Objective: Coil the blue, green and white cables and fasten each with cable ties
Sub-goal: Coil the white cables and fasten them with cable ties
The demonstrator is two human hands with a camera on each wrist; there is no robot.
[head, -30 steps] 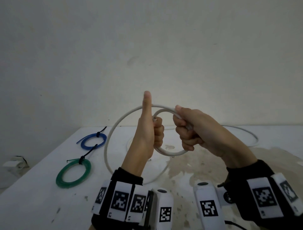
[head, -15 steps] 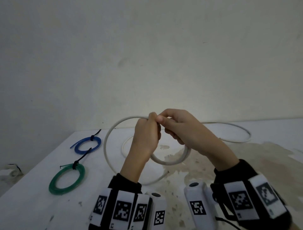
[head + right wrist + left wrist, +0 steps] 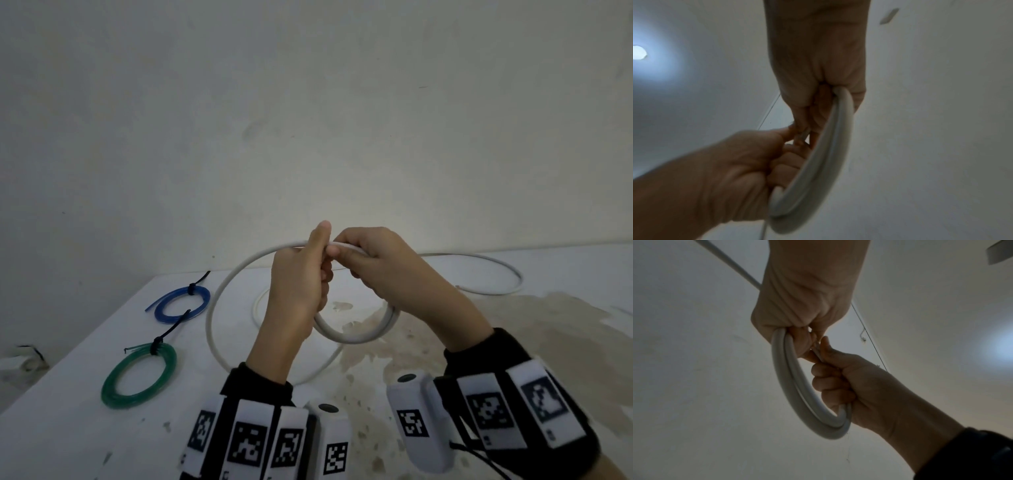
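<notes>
Your left hand [image 3: 298,287] and right hand [image 3: 380,270] both gripped the white cable [image 3: 356,337]; it looked stiff and springy, so clamping the overlapped turns seemed wisest.

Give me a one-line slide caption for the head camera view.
Both hands, left hand and right hand, coil thick white cable above table; tied blue and green coils beside.

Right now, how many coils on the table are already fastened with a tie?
2: the blue coil at the table's far left, and the green coil nearer on that side. The white cable is untied, in hand.
</notes>
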